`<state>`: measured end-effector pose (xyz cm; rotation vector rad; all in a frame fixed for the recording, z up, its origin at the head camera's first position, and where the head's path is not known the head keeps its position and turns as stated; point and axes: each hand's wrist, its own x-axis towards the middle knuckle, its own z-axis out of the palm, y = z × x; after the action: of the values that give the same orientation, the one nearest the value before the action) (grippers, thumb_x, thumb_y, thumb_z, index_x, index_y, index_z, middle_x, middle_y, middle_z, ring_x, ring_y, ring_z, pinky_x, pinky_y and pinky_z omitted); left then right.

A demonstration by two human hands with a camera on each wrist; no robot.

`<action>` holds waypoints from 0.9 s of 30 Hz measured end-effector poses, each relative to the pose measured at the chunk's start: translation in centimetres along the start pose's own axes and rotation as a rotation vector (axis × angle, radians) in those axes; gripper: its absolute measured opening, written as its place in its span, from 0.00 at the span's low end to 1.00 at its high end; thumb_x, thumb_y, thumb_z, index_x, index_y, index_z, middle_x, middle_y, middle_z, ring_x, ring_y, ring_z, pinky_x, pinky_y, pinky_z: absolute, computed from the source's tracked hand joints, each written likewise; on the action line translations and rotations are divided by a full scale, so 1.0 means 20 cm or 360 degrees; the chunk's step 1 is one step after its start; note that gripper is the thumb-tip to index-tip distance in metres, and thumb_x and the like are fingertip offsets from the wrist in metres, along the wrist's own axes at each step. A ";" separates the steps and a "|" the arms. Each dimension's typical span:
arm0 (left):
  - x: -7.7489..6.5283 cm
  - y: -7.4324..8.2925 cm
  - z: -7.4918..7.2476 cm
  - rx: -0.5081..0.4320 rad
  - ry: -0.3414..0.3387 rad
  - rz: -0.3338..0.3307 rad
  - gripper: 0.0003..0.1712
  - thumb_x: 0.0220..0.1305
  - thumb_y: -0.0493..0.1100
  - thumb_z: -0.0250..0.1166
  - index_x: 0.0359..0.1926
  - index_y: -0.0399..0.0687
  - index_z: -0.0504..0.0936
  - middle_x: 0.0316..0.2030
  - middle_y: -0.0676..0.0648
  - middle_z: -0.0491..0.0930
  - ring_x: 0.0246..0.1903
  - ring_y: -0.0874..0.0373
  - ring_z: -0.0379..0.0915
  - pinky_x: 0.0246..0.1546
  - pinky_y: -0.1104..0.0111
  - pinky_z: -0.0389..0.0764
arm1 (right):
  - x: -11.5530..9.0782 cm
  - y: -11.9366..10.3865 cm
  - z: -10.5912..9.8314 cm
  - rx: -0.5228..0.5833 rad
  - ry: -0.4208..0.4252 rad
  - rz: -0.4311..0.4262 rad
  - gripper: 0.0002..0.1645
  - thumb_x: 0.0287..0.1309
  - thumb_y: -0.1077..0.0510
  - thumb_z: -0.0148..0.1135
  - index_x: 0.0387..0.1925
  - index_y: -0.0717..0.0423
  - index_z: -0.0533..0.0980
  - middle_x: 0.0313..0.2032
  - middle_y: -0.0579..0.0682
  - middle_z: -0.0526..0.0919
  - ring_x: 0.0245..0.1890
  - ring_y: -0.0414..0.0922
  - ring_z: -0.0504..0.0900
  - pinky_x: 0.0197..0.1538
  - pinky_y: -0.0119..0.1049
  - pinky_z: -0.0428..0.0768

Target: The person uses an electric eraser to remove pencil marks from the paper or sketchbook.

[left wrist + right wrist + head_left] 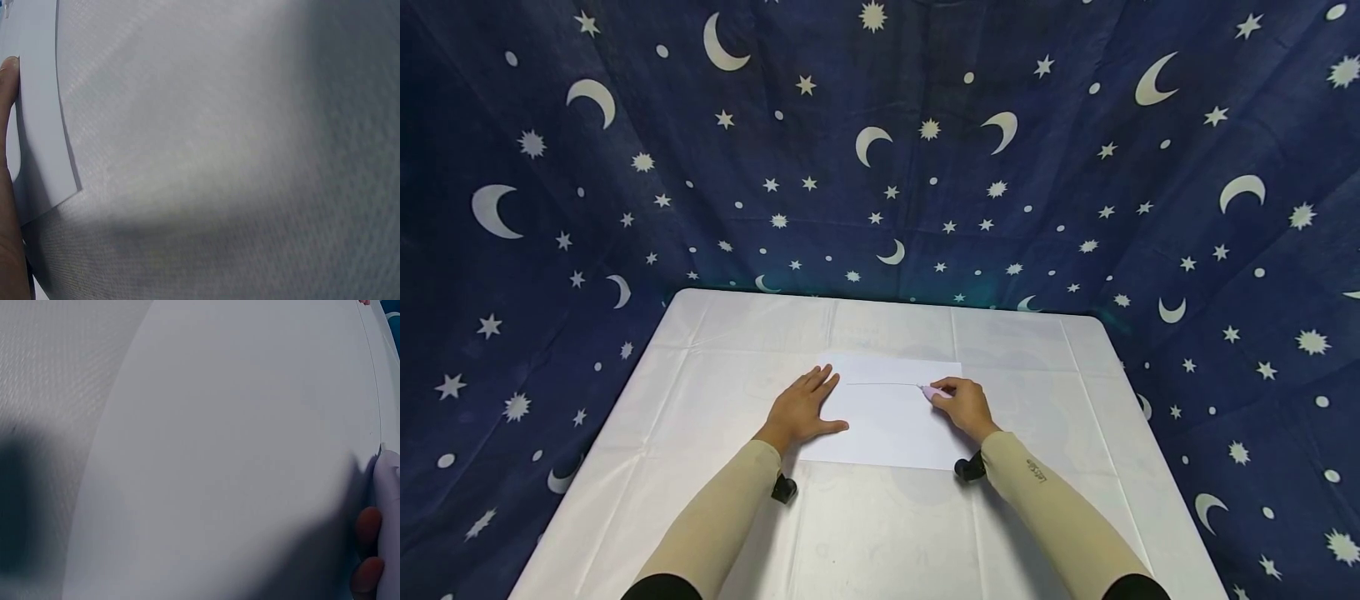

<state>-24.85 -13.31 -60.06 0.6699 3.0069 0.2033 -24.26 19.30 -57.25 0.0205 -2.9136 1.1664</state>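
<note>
A sheet of white paper (880,433) lies on the table, with a thin dark line (880,384) running across its upper part. My left hand (805,408) rests on the paper's left edge, fingers spread and thumb (9,81) out over the sheet. In my right hand (966,408) I grip a thick lavender pen (934,392) near the paper's right side. Its tip meets the right end of the line. The right wrist view shows the pen (389,519) at its right edge, two fingertips (369,525) against the barrel.
Under the paper is a table with a creased white cover (722,400). A dark blue cloth (820,150) printed with moons and stars hangs behind it and along both sides. Each wrist carries a small black camera (784,489).
</note>
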 end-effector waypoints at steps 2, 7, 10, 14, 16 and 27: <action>0.00 0.00 0.00 0.0004 -0.0007 0.0000 0.60 0.38 0.85 0.41 0.69 0.59 0.50 0.69 0.54 0.42 0.67 0.57 0.36 0.64 0.62 0.46 | 0.00 0.00 0.00 0.0000 0.0006 -0.0008 0.12 0.46 0.54 0.67 0.37 0.50 0.82 0.34 0.48 0.81 0.40 0.47 0.77 0.45 0.43 0.73; 0.00 0.00 -0.01 -0.0005 -0.0013 0.0002 0.60 0.39 0.85 0.41 0.69 0.58 0.49 0.69 0.54 0.42 0.67 0.56 0.36 0.64 0.61 0.47 | -0.01 0.00 -0.03 -0.0003 0.0010 0.0001 0.12 0.46 0.56 0.67 0.37 0.51 0.82 0.35 0.49 0.82 0.40 0.49 0.77 0.46 0.45 0.73; 0.00 0.00 -0.01 -0.0014 -0.0017 0.0003 0.59 0.39 0.84 0.42 0.69 0.58 0.49 0.69 0.54 0.42 0.67 0.56 0.36 0.64 0.60 0.47 | -0.01 0.00 -0.04 0.0004 0.0009 0.0017 0.12 0.46 0.56 0.67 0.37 0.52 0.82 0.35 0.49 0.82 0.40 0.49 0.77 0.46 0.45 0.73; 0.00 0.00 -0.01 -0.0020 -0.0030 -0.0001 0.60 0.39 0.85 0.41 0.69 0.58 0.49 0.69 0.54 0.42 0.67 0.56 0.35 0.64 0.61 0.45 | -0.01 0.00 -0.04 0.0028 0.0019 0.0008 0.12 0.46 0.57 0.67 0.37 0.52 0.82 0.35 0.49 0.82 0.40 0.48 0.77 0.46 0.44 0.73; 0.00 0.00 -0.02 -0.0023 -0.0034 -0.0005 0.60 0.39 0.84 0.42 0.69 0.58 0.49 0.69 0.54 0.42 0.67 0.57 0.35 0.64 0.61 0.45 | -0.01 0.00 -0.03 0.0034 0.0025 -0.0003 0.12 0.46 0.57 0.67 0.36 0.52 0.83 0.34 0.49 0.82 0.39 0.48 0.77 0.45 0.44 0.73; 0.00 0.01 -0.01 -0.0022 -0.0024 -0.0006 0.59 0.40 0.84 0.43 0.69 0.58 0.49 0.69 0.54 0.42 0.67 0.57 0.35 0.64 0.62 0.45 | 0.00 -0.01 -0.02 0.0012 0.0011 0.0001 0.12 0.46 0.55 0.67 0.36 0.51 0.83 0.34 0.48 0.81 0.39 0.48 0.77 0.45 0.43 0.73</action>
<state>-24.78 -13.22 -59.83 0.6611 2.9894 0.2179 -24.16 19.48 -56.87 0.0158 -2.9035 1.1749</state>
